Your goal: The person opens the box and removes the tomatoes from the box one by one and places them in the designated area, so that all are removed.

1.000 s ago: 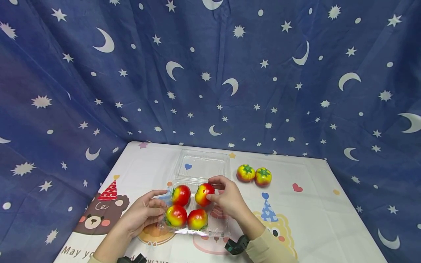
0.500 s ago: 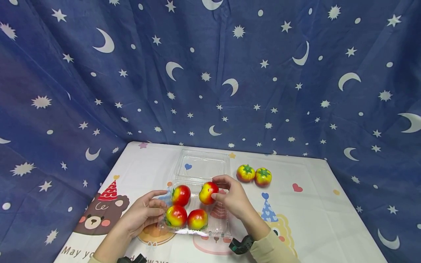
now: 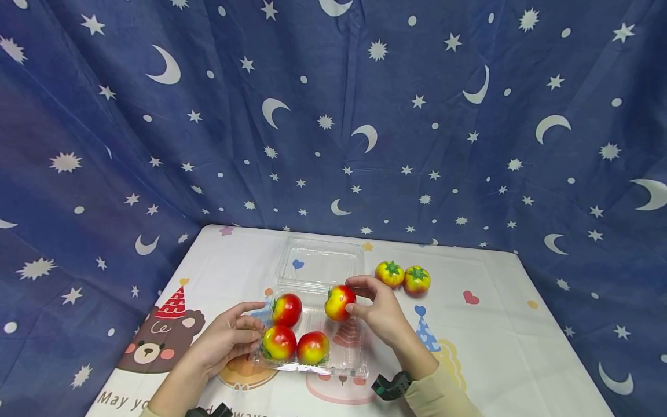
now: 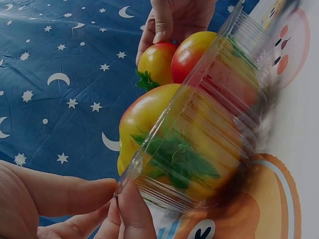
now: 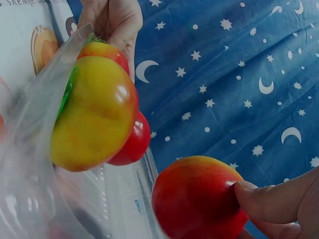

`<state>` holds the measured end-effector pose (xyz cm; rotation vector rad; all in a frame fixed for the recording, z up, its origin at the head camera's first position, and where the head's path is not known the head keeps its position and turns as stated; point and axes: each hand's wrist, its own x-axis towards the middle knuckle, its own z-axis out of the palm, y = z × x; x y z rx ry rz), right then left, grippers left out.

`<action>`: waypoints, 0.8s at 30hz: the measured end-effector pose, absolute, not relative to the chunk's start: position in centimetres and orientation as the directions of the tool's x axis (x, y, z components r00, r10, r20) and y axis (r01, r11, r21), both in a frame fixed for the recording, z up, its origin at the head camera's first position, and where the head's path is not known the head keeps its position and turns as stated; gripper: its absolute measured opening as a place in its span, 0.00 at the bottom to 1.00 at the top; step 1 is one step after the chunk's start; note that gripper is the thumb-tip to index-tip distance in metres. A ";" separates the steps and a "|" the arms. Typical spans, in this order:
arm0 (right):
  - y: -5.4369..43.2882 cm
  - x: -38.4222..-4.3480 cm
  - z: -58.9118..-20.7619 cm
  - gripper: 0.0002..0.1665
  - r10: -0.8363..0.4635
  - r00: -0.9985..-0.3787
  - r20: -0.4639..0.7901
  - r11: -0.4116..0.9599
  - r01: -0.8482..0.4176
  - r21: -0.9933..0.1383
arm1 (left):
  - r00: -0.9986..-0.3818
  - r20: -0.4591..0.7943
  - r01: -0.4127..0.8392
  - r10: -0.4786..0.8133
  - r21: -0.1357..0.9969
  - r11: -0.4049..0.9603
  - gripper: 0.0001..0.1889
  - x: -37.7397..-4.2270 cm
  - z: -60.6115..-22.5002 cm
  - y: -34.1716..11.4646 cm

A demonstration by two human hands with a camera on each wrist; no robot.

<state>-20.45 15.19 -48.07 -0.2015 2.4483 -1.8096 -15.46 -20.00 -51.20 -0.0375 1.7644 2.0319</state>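
Note:
My right hand (image 3: 379, 311) holds a red-and-yellow toy tomato (image 3: 339, 302) over the back right part of a clear plastic clamshell box (image 3: 348, 356), thumb on the near side and fingers behind. In the right wrist view the thumb presses the held tomato's (image 5: 197, 199) side. My left hand (image 3: 229, 337) is at the box's left side; in the left wrist view its thumb and finger pinch the box rim (image 4: 149, 144). Three similar tomatoes lie inside: one back left (image 3: 286, 310), one front left (image 3: 279, 343), one front middle (image 3: 313, 348). Their green leaves show partly through the plastic.
The box's lid (image 3: 322, 262) lies folded open behind it. Two more tomatoes, one (image 3: 389, 274) beside the other (image 3: 417, 281), stand leaf side up at the back right. A printed white cloth (image 3: 500, 336) covers the table, and a blue star-and-moon curtain (image 3: 333, 116) hangs behind.
My right hand has moved right and slightly back with its tomato, away from the tomatoes on the left. The left hand and the box stay in place.

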 end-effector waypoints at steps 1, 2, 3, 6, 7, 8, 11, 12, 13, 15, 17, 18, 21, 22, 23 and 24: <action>15.3 -20.4 -48.0 0.29 -0.154 -0.988 0.004 0.284 -0.049 -0.957 | -0.900 -0.305 -0.346 0.310 0.935 -0.084 0.42 -15.5 -51.2 -20.0; 15.4 -20.4 -48.0 0.29 -0.148 -0.989 0.003 0.283 -0.045 -0.958 | -0.900 -0.305 -0.346 0.310 0.935 -0.084 0.42 -15.5 -51.2 -20.0; 15.5 -20.4 -48.0 0.29 -0.144 -0.990 0.003 0.281 -0.044 -0.959 | -0.900 -0.305 -0.346 0.310 0.935 -0.083 0.42 -15.5 -51.2 -20.0; 15.8 -20.5 -47.9 0.28 -0.133 -0.991 0.002 0.283 -0.040 -0.958 | -0.901 -0.306 -0.345 0.306 0.935 -0.083 0.42 -15.5 -51.1 -20.0; 16.0 -20.5 -47.8 0.28 -0.134 -0.991 0.007 0.281 -0.044 -0.959 | -0.902 -0.307 -0.346 0.305 0.935 -0.082 0.42 -15.4 -51.1 -20.0; 16.2 -20.5 -47.9 0.28 -0.135 -0.991 0.013 0.277 -0.051 -0.960 | -0.902 -0.307 -0.346 0.304 0.935 -0.081 0.42 -15.4 -51.1 -20.0; 16.7 -20.5 -47.9 0.28 -0.133 -0.991 0.034 0.256 -0.068 -0.964 | -0.902 -0.308 -0.346 0.302 0.935 -0.078 0.42 -15.4 -51.1 -20.0; 16.9 -20.5 -47.9 0.29 -0.134 -0.990 0.044 0.246 -0.077 -0.966 | -0.902 -0.308 -0.345 0.301 0.935 -0.076 0.41 -15.4 -51.0 -20.0; 17.0 -20.5 -47.9 0.29 -0.134 -0.990 0.053 0.239 -0.084 -0.967 | -0.902 -0.309 -0.345 0.301 0.936 -0.075 0.41 -15.4 -51.1 -19.9; 17.3 -20.5 -47.9 0.29 -0.131 -0.989 0.066 0.221 -0.094 -0.971 | -0.903 -0.309 -0.345 0.299 0.936 -0.072 0.41 -15.4 -51.1 -19.9; 17.6 -20.5 -47.9 0.29 -0.127 -0.989 0.077 0.202 -0.102 -0.974 | -0.903 -0.311 -0.346 0.297 0.936 -0.071 0.41 -15.5 -51.1 -19.9; 17.7 -20.5 -47.9 0.30 -0.124 -0.989 0.080 0.196 -0.103 -0.975 | -0.903 -0.313 -0.347 0.296 0.935 -0.070 0.41 -15.5 -51.1 -19.9; 18.1 -20.4 -47.8 0.30 -0.110 -0.990 0.083 0.180 -0.102 -0.978 | -0.902 -0.317 -0.350 0.293 0.934 -0.068 0.41 -15.5 -51.1 -19.9; 18.3 -20.4 -47.9 0.30 -0.106 -0.991 0.085 0.177 -0.103 -0.979 | -0.902 -0.318 -0.351 0.292 0.934 -0.068 0.41 -15.5 -51.1 -19.9; 18.5 -20.4 -47.9 0.30 -0.103 -0.991 0.088 0.175 -0.105 -0.979 | -0.902 -0.320 -0.353 0.291 0.933 -0.067 0.41 -15.5 -51.1 -19.9; 18.6 -20.4 -47.9 0.30 -0.101 -0.991 0.090 0.172 -0.107 -0.979 | -0.901 -0.321 -0.354 0.291 0.933 -0.067 0.41 -15.5 -51.1 -19.9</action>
